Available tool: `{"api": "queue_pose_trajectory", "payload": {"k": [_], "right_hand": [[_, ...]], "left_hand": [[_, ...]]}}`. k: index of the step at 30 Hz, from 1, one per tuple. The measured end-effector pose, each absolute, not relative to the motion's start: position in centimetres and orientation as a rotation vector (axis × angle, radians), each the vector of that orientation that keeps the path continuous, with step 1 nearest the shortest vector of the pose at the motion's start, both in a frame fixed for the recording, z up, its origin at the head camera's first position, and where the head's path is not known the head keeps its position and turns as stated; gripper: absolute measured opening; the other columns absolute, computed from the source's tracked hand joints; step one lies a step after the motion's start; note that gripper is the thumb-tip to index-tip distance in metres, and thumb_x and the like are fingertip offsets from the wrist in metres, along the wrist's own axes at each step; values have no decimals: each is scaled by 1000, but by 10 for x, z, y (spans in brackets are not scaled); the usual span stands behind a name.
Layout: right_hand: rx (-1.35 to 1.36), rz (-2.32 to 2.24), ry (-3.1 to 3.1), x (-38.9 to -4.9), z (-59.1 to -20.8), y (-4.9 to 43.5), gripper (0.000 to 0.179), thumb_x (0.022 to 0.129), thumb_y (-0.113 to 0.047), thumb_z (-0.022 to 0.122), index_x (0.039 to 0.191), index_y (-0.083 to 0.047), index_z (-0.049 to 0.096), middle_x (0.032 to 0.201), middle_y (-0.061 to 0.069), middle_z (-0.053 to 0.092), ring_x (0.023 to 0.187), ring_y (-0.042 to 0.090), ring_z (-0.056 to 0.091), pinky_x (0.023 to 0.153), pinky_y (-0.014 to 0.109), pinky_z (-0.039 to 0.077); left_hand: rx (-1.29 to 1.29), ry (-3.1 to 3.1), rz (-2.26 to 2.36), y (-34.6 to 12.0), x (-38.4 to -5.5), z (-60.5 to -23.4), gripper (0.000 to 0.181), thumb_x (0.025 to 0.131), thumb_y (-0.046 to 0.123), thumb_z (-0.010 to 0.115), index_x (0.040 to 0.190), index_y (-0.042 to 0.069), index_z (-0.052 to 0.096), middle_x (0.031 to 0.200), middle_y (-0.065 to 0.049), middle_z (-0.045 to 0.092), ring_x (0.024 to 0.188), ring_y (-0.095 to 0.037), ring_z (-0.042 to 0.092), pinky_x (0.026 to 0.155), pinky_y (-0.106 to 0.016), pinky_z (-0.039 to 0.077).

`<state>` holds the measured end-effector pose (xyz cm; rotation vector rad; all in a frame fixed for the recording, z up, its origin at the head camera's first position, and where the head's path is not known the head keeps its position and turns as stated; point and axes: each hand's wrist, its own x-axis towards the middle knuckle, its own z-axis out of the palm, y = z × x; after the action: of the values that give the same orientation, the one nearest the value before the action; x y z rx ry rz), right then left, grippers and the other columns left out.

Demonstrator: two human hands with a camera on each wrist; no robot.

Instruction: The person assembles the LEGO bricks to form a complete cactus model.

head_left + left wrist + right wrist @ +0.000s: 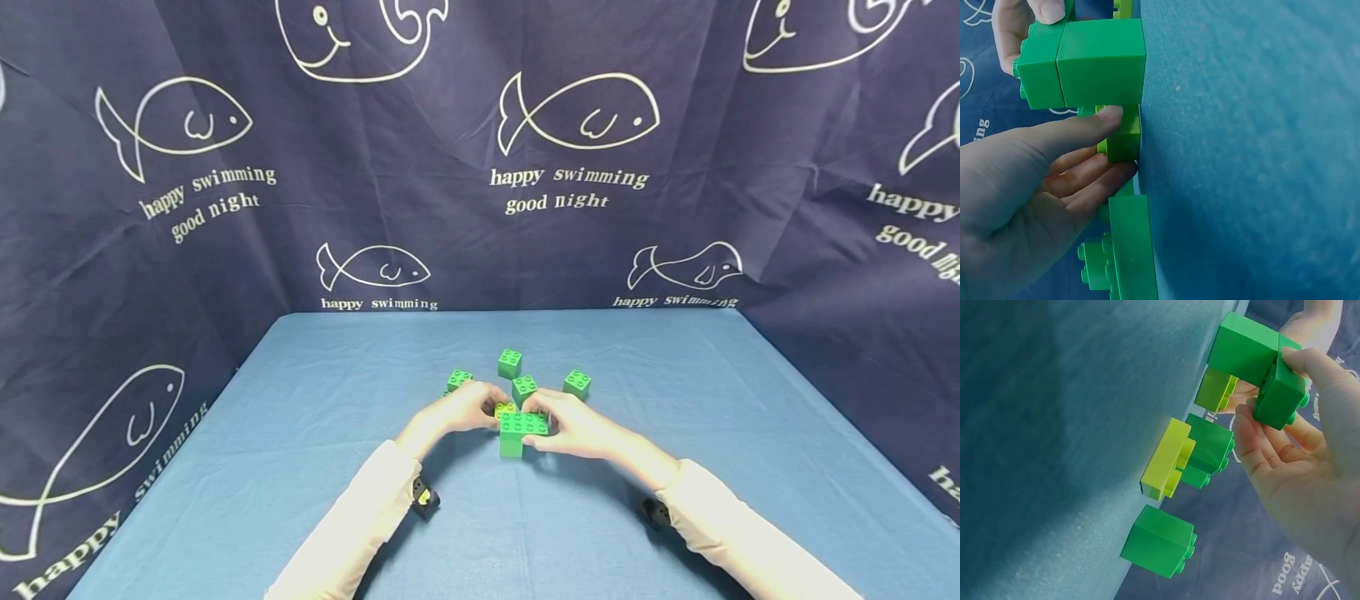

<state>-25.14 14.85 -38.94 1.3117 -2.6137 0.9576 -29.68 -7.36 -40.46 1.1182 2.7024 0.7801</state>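
My right hand (577, 425) grips a long green toy building brick (517, 422) between thumb and fingers. That brick sits on top of one end of a blockier green brick (511, 448), and its other end juts out to the right over the table. Just behind this pair, my left hand (468, 406) pinches a yellow-green brick (1124, 136), thumb on one side and fingers on the other. In the left wrist view the yellow-green brick rests at the table surface, close beside the lower green brick.
Loose green bricks stand behind the hands: one at the back (510, 363), one nearer (523, 388) and one to the right (577, 383). Another green brick (460, 381) is partly behind my left hand. A second yellow-green brick (1168, 459) lies on the blue-covered table (480, 533).
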Motion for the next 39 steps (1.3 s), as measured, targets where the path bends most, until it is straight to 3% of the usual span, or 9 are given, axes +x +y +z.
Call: {"api": "queue_pose_trajectory", "payload": {"k": [20,39], "right_hand": [[1364,930,-2552,-253,-393,145,26,81,-16,72,101,-7,59,95,3,60,80,9,53,63,27,54],[1316,906,-2511,-254,-393,146,29,80,-17,74,104,-5,62,97,7,62,78,12,54,66,28,54]], "left_hand": [[1047,2730,925,-79,-297,-410,32,85,3,64,117,-3,61,116,-16,63,96,-26,65,83,-28,54],[1058,2737,1078,-90,-293,-399,34,87,13,66,117,-1,61,116,-15,63,97,-25,65,83,-24,54]]}}
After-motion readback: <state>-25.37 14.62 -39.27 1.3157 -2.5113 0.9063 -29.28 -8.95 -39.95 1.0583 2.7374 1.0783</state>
